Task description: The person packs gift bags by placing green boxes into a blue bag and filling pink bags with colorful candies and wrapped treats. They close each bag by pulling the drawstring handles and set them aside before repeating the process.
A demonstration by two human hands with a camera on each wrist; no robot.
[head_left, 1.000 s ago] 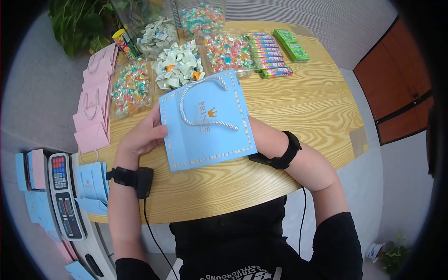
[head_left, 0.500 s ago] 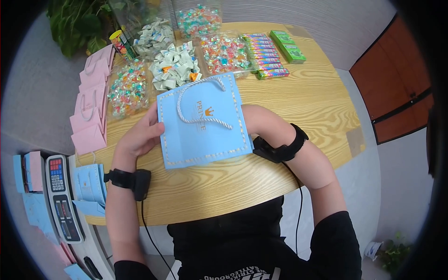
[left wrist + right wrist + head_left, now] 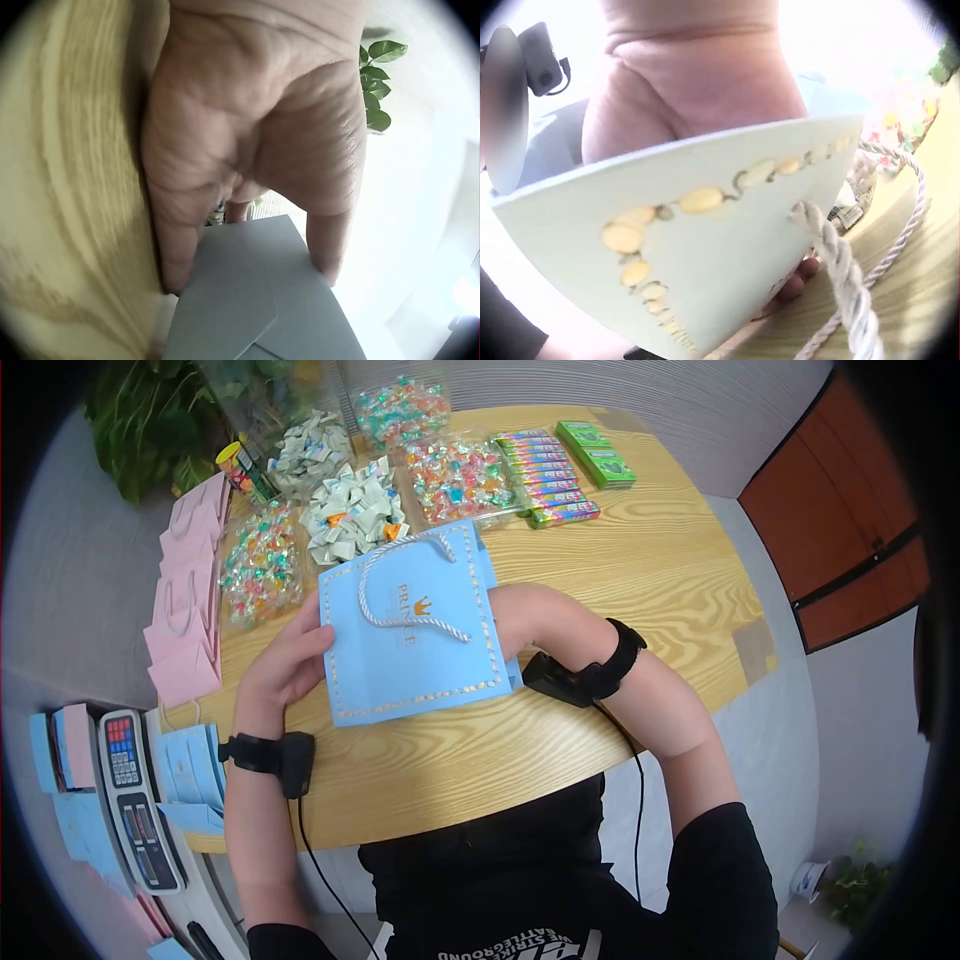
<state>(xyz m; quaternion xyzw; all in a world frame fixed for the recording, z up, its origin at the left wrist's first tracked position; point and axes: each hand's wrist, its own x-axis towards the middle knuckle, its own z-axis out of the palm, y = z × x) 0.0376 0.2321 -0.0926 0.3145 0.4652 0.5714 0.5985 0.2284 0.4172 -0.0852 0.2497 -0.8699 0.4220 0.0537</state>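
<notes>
A light blue paper bag point(image 3: 410, 670) with white rope handles and a crown print is held above the table, its mouth toward the right. My left hand point(image 3: 290, 655) grips its closed end; in the left wrist view, thumb and fingers of that hand point(image 3: 251, 112) lie on opposite sides of the bag's grey-looking base point(image 3: 247, 292). My right hand point(image 3: 520, 615) reaches into the bag's mouth, fingers hidden behind the front panel. The right wrist view shows this hand point(image 3: 690, 97) passing behind the bag's gold-patterned panel point(image 3: 727, 255).
Trays of wrapped candies point(image 3: 460, 480) line the table's back, with colourful candy sticks point(image 3: 545, 475) and green boxes point(image 3: 597, 455) to their right. Pink bags point(image 3: 185, 600) lie along the left edge. More blue bags point(image 3: 190, 765) and a scale point(image 3: 140, 800) are lower left.
The head view has shifted, moving the table's things leftward. My right wrist has drawn back slightly from the bag, and the bag's far panel shows more at its mouth. The left hand keeps its grip.
</notes>
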